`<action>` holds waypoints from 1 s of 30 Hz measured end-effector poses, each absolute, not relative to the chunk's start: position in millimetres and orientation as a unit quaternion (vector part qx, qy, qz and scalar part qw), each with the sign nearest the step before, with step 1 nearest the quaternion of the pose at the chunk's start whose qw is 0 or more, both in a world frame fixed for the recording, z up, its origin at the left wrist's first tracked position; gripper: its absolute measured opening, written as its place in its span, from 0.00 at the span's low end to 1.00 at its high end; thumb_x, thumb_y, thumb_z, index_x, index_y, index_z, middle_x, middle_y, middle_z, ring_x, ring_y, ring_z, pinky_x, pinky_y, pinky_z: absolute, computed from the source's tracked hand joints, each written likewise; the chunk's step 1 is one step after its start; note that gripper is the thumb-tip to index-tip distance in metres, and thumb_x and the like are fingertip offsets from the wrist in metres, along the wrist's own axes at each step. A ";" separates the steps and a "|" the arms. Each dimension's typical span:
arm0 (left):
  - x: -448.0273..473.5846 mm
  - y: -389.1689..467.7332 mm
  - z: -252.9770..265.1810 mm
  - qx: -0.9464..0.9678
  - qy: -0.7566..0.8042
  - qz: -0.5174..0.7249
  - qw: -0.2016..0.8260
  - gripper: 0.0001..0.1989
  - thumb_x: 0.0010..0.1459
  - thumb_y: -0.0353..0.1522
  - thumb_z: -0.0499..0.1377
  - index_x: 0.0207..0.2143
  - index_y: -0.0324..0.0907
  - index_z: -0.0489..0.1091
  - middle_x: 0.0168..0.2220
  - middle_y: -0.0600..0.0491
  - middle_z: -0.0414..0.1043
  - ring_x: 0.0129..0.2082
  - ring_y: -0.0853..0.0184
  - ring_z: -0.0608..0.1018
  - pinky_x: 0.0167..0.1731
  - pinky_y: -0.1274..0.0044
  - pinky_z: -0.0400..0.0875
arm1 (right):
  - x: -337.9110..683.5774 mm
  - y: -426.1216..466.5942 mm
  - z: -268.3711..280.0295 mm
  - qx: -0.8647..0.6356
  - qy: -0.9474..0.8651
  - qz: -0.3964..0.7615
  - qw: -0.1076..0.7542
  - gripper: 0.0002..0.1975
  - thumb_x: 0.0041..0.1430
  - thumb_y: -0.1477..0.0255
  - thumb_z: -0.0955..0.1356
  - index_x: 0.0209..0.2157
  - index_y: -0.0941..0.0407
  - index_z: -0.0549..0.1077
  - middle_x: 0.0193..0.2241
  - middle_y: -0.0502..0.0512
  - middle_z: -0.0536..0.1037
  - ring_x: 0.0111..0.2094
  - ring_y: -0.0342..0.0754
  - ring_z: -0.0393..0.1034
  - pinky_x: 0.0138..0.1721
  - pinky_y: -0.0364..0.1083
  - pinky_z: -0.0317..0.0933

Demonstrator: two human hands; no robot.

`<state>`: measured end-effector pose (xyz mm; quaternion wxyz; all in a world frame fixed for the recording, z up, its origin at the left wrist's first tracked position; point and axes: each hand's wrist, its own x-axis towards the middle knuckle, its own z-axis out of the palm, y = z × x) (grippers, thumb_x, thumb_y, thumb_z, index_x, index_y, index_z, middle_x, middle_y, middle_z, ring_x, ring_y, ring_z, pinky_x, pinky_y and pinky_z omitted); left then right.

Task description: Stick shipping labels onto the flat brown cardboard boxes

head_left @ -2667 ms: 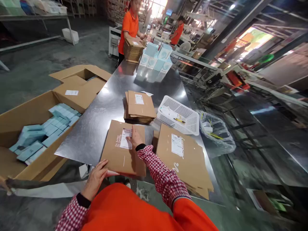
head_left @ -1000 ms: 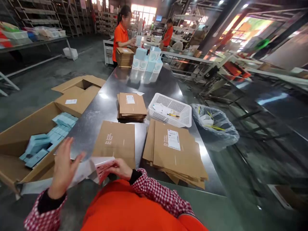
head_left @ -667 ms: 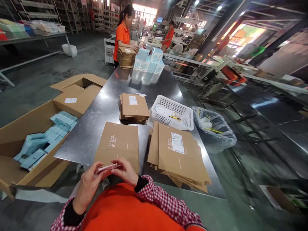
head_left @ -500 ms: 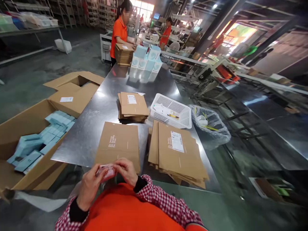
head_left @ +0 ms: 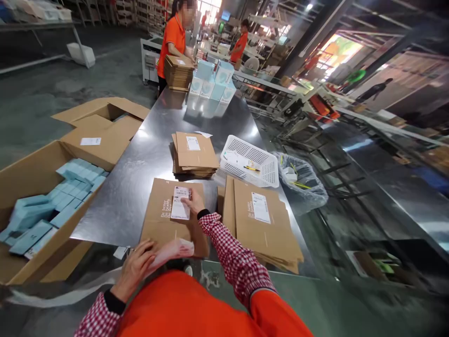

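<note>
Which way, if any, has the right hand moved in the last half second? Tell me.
Yes: the right hand moved forward, nearer the white basket, to the label.

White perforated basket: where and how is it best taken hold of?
Probably by the basket's far long rim, coming from above: the open top leaves a thin wall to pinch, and metal tabletop shows beyond it, while flat cartons crowd the near side. Keep it level, since white papers lie inside.

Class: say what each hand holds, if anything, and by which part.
Left hand: a pinkish paper strip, partway along its length. Right hand touches the right edge of the shipping label; gripping cannot be told.
</note>
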<state>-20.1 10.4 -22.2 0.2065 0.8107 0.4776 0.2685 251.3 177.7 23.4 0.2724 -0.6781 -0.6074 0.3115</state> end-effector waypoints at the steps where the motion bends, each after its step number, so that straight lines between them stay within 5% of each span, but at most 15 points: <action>1: -16.4 11.6 -25.2 0.808 0.477 0.274 0.211 0.17 0.63 0.38 0.49 0.37 0.44 0.76 0.49 0.47 0.74 0.52 0.59 0.74 0.50 0.67 0.71 | 247.7 177.7 21.5 -0.685 -0.625 0.290 0.237 0.25 0.48 0.73 0.70 0.49 0.61 0.65 0.43 0.61 0.74 0.44 0.52 0.69 0.48 0.50 0.61; 8: -13.5 15.2 -30.7 0.791 0.486 0.280 0.244 0.14 0.62 0.36 0.50 0.37 0.45 0.76 0.50 0.49 0.74 0.53 0.59 0.73 0.50 0.64 0.72 | 230.1 161.4 23.3 -0.727 -0.666 0.115 0.119 0.41 0.52 0.62 0.70 0.62 0.62 0.51 0.60 0.73 0.57 0.57 0.65 0.56 0.54 0.60 0.52; 11: -14.0 15.7 -29.7 0.784 0.493 0.275 0.259 0.14 0.62 0.36 0.50 0.38 0.45 0.75 0.51 0.48 0.73 0.53 0.59 0.73 0.50 0.63 0.72 | 213.4 152.5 14.3 -0.681 -0.719 0.075 0.115 0.35 0.58 0.58 0.65 0.62 0.58 0.54 0.64 0.66 0.52 0.64 0.63 0.42 0.60 0.63 0.37; 14: -13.3 16.9 -28.9 0.772 0.504 0.269 0.280 0.14 0.61 0.35 0.50 0.38 0.44 0.76 0.50 0.48 0.74 0.54 0.59 0.72 0.52 0.63 0.70 | 215.0 151.9 2.2 -0.647 -0.747 0.115 0.100 0.29 0.63 0.58 0.59 0.62 0.53 0.55 0.64 0.59 0.53 0.65 0.57 0.38 0.62 0.62 0.31; 17: -15.0 18.4 -27.3 0.758 0.520 0.273 0.285 0.15 0.61 0.37 0.50 0.37 0.43 0.76 0.50 0.47 0.73 0.53 0.59 0.72 0.52 0.64 0.69 | 245.1 155.2 -3.9 -0.779 -0.600 0.135 0.119 0.29 0.63 0.61 0.58 0.62 0.60 0.54 0.63 0.68 0.52 0.65 0.61 0.40 0.60 0.66 0.34; 21: -22.3 19.4 -28.0 0.720 0.571 0.291 0.267 0.17 0.59 0.40 0.50 0.34 0.44 0.77 0.57 0.46 0.66 0.55 0.56 0.71 0.50 0.63 0.70 | 272.6 141.6 -6.0 -0.835 -0.481 0.170 0.208 0.25 0.58 0.71 0.60 0.56 0.70 0.60 0.56 0.79 0.61 0.58 0.64 0.55 0.57 0.63 0.48; 25: -28.1 19.0 -26.6 0.699 0.598 0.284 0.271 0.23 0.57 0.46 0.48 0.32 0.42 0.77 0.56 0.45 0.67 0.52 0.56 0.74 0.47 0.65 0.72 | 257.6 121.7 -0.1 -0.818 -0.492 0.185 0.232 0.23 0.54 0.74 0.62 0.52 0.67 0.64 0.51 0.74 0.67 0.52 0.60 0.63 0.53 0.55 0.56; 30: -14.1 12.2 4.5 0.722 0.569 0.304 0.251 0.25 0.59 0.48 0.47 0.35 0.41 0.76 0.51 0.43 0.72 0.46 0.58 0.78 0.43 0.69 0.75 | 307.3 110.5 45.8 -0.752 -0.537 0.208 0.322 0.29 0.55 0.70 0.62 0.59 0.59 0.58 0.52 0.62 0.70 0.52 0.52 0.65 0.53 0.49 0.58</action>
